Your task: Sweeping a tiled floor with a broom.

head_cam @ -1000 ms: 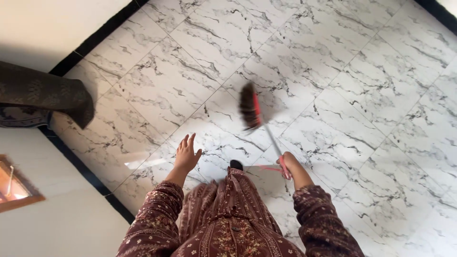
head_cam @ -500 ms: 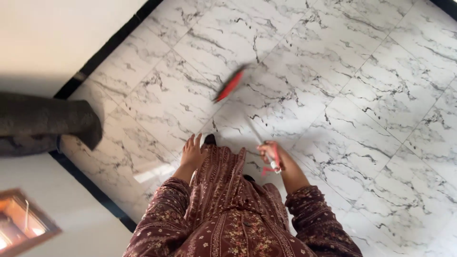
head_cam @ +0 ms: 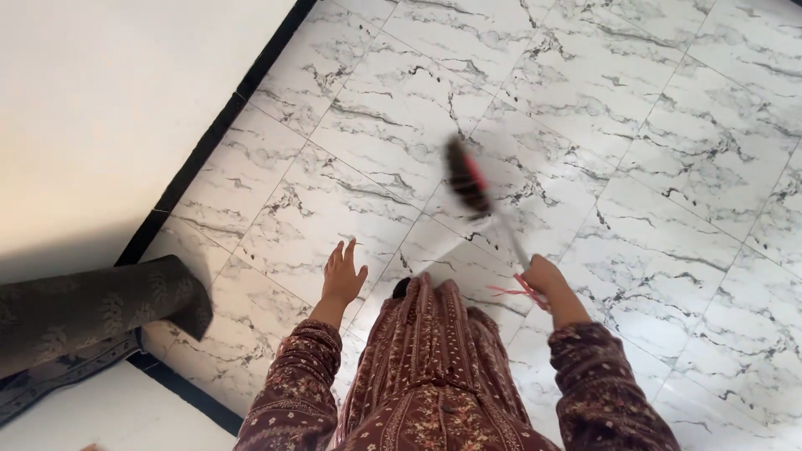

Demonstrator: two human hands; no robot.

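Right hand (head_cam: 543,280) is clenched around the handle of a broom (head_cam: 478,194). The broom head is motion-blurred above the marble-patterned floor (head_cam: 635,125); whether its bristles touch the tiles cannot be determined. Left hand (head_cam: 342,276) is released, fingers spread, holding nothing. A patterned garment (head_cam: 426,367) conceals the feet. A dark rolled rug (head_cam: 92,305) is cut off at the left edge.

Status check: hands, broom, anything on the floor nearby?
Right hand gripping broom handle, brush head blurred over marble-tile floor. Left hand open, empty. Dark patterned fabric lies at left by the wall, apart from the broom.
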